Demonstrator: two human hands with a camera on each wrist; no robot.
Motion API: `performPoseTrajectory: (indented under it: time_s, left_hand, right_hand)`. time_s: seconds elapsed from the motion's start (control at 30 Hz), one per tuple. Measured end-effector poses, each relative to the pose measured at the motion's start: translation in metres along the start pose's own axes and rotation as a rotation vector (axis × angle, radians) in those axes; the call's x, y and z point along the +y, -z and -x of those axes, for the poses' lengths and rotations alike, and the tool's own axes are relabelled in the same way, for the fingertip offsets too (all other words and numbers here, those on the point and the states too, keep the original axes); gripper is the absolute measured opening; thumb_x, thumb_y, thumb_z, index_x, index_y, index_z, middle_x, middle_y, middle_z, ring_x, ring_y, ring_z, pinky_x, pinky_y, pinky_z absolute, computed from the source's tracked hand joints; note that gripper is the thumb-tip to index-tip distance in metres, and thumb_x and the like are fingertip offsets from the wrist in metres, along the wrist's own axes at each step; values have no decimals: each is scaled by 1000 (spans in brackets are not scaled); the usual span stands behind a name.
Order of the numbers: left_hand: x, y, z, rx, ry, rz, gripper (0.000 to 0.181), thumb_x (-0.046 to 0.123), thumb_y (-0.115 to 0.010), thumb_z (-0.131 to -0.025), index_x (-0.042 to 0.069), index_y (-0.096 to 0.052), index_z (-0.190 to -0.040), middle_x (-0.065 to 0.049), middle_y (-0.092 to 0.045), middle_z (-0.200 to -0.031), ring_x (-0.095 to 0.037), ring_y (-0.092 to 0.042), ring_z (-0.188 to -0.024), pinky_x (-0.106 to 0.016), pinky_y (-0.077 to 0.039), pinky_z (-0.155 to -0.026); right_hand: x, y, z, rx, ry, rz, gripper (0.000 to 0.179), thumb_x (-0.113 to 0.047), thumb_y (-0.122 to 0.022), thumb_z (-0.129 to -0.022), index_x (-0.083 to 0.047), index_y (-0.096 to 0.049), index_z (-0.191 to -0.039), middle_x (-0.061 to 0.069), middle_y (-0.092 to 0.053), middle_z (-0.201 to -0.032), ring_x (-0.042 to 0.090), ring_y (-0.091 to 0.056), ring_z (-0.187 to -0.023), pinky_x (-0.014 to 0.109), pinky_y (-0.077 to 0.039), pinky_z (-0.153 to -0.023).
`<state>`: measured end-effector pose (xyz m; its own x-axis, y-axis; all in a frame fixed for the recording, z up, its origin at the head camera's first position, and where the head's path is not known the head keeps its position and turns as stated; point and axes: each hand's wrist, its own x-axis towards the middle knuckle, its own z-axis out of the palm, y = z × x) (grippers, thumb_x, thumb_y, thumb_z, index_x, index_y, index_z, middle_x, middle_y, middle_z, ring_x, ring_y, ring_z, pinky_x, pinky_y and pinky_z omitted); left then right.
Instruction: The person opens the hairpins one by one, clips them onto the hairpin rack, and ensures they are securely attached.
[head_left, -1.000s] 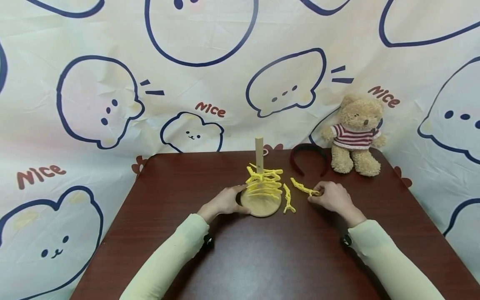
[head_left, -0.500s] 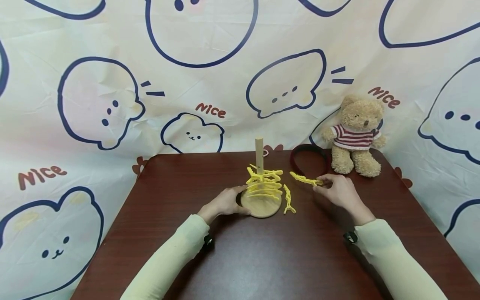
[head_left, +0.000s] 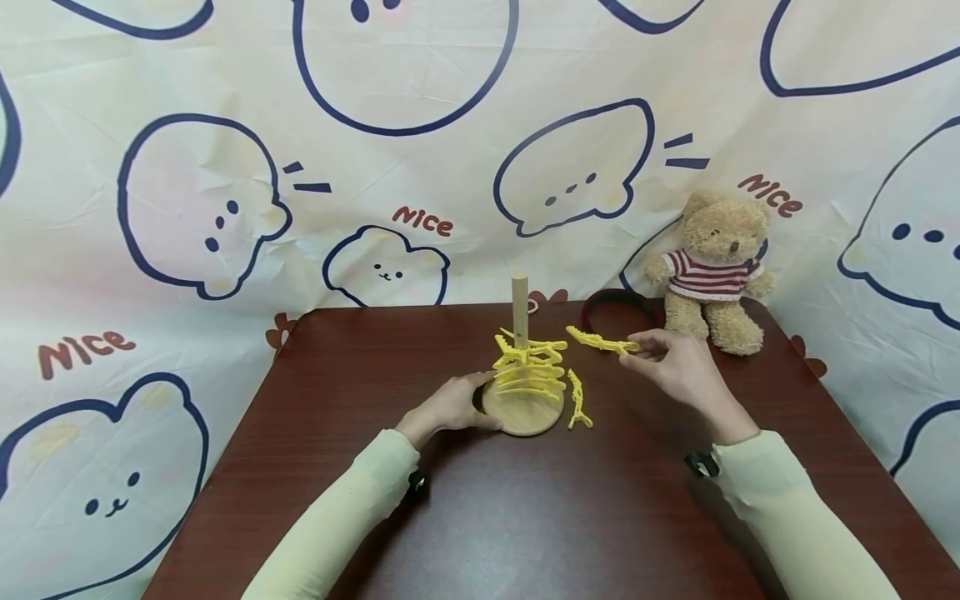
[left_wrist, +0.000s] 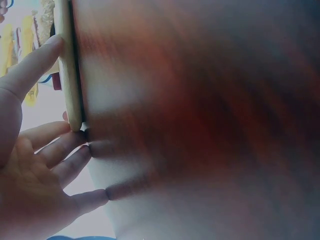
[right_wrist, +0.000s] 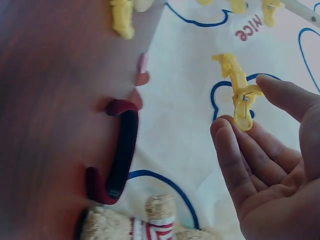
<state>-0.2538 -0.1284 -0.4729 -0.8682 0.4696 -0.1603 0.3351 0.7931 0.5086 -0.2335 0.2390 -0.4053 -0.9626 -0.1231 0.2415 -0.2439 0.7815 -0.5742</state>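
Note:
My left hand holds the rim of a round wooden base, thumb and fingers spread along its edge. From the base rises an upright wooden post, with several yellow pieces stacked around its lower part. To the right, my right hand pinches one end of a long yellow hair clip, raised above the table and pointing left. Its small metal spring shows in the right wrist view, where the clip lies between thumb and fingertips. Another yellow hair clip lies on the table beside the base.
A dark red headband lies near the table's back edge, behind the right hand. Beside it a teddy bear in a striped shirt sits at the back right corner. A printed cloth hangs behind the brown table.
My right hand has lifted the hair clip off the table and moved it upward and toward the back, its free end nearer the post. The left hand keeps its place on the base.

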Motion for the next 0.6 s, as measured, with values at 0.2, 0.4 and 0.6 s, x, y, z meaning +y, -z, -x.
performPoseTrajectory:
  time_s: [0.2, 0.4, 0.6]
  left_hand:
    - [0, 0, 0, 3, -2, 5, 95, 45, -85, -77, 10, -40, -153, -15, -48, -153, -31, -46, -141, -45, -40, -115]
    - [1, 1, 1, 3, -5, -11, 96, 46, -85, -77, 8, -40, -153, -16, -49, -152, -32, -47, -140, -45, -40, -115]
    - [0, 1, 1, 8, -1, -11, 95, 46, -85, -77, 9, -40, -153, -16, -49, -152, -32, -47, -140, -44, -40, -115]
  right_hand:
    - [-14, 6, -2, -1, 30, -27, 43, -50, -75, -86, -16, -75, -113, 2, -78, -92, 17, -73, -83, 31, -55, -70]
    - [-25, 11, -1, 18, 89, -25, 34, -42, -77, -87, -18, -77, -111, 0, -78, -91, 16, -72, -82, 26, -52, -67]
    - [-36, 14, -2, 27, 142, -11, 29, -38, -78, -86, -19, -78, -109, -3, -78, -89, 12, -70, -80, 23, -50, -66]
